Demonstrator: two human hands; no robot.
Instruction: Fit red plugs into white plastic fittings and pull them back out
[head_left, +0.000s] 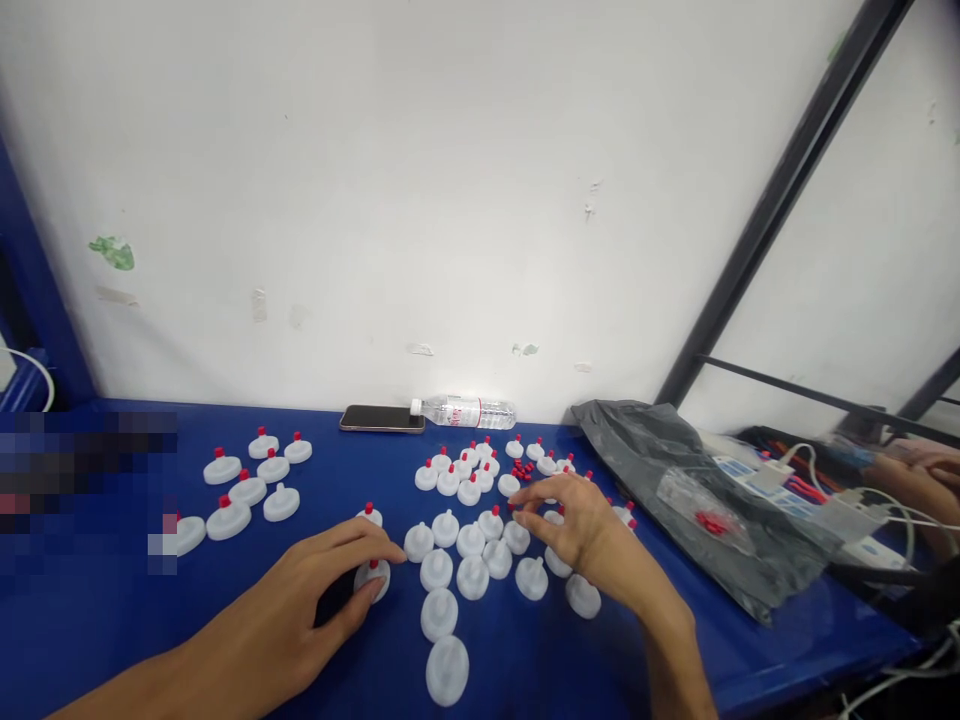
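Note:
White round caps with nozzles stand on the blue table (360, 680). My left hand (322, 590) has its thumb and fingers around a white cap with a red tip (373, 582), left of the middle. My right hand (577, 520) reaches over the right-hand caps, its thumb and index finger pinched together at a small red tip (513, 506). Under and beside it are white caps without red tips, such as a cap (532, 578) in front. Loose red tips (523, 469) lie in a small pile just behind my right fingers. Several red-tipped caps (249, 488) stand at the left.
A phone (382, 419) and a clear bottle (469, 412) lie along the wall. On the right, a grey plastic bag (675, 490) carries a small clear bag of red tips (709, 515). Beyond it are power strips with cables (780, 480) and another person's arm (907, 490).

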